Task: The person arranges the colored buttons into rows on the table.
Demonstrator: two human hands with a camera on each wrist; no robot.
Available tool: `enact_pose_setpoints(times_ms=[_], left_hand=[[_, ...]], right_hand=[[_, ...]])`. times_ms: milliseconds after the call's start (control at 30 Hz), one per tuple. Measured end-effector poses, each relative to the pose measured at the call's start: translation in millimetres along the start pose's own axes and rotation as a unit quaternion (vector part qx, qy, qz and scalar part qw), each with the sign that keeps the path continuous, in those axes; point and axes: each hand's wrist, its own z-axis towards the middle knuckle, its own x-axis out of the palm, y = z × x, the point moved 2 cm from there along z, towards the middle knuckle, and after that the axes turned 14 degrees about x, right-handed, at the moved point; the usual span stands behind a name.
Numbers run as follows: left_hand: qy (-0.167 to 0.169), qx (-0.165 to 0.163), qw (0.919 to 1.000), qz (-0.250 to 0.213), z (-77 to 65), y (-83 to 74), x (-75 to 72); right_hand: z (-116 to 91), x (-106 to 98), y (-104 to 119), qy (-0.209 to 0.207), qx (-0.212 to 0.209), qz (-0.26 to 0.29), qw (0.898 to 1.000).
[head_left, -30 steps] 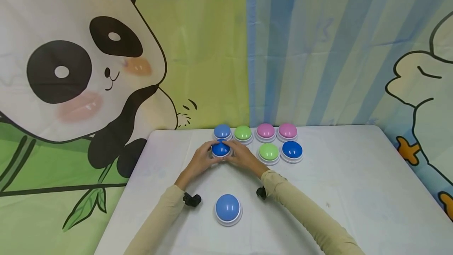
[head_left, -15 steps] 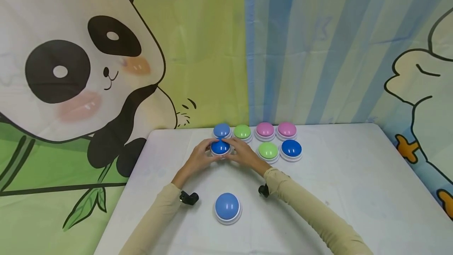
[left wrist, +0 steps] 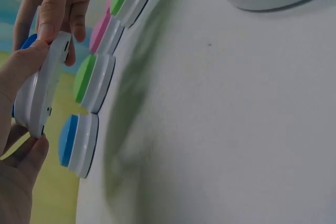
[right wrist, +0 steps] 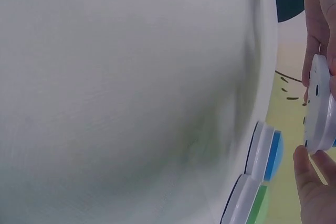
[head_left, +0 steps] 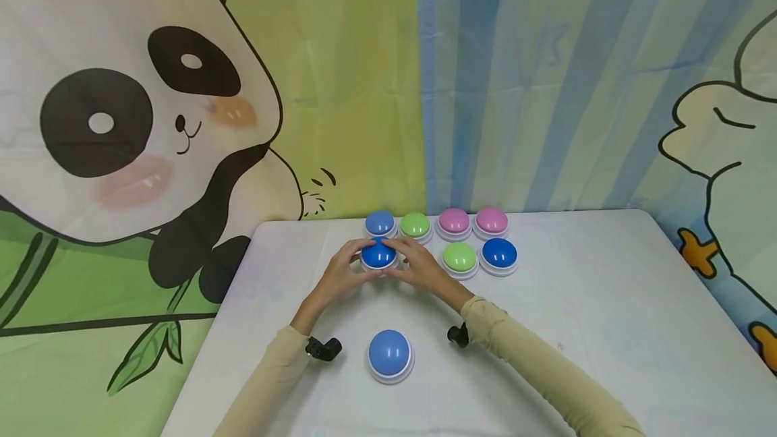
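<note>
Both hands hold a dark blue dome push button (head_left: 378,255) with a white round base. My left hand (head_left: 334,275) grips its left side, and my right hand (head_left: 425,270) grips the right, thumbs on the near side. In the left wrist view the button's white base (left wrist: 44,87) is raised off the table, its underside partly showing. The right wrist view shows small dark spots on that base (right wrist: 317,108). Just behind it stands a light blue button (head_left: 380,222), with a green button (head_left: 415,224) beside that one.
Further right in the back row are two pink buttons (head_left: 454,220). In front of them sit another green button (head_left: 459,257) and a second dark blue button (head_left: 500,253). A light blue button (head_left: 389,353) stands nearer, between the forearms, on the white table (head_left: 607,329).
The forearms have spread slightly apart, the right wrist shifting a little to the right. The dark blue button stays in both hands at nearly the same spot.
</note>
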Motion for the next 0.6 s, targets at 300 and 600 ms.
enact_pose_setpoints(times_ms=[300,600], left_hand=[[-0.009,0.011,0.9999,-0.002,-1.6,-17.9,-1.8],[-0.011,0.0,0.9999,-0.013,-0.9,-34.2,-5.8]], right_hand=[[-11,-8,4,-0.033,-0.033,0.018,0.999],[-20,-18,9,-0.035,-0.032,0.036,0.998]])
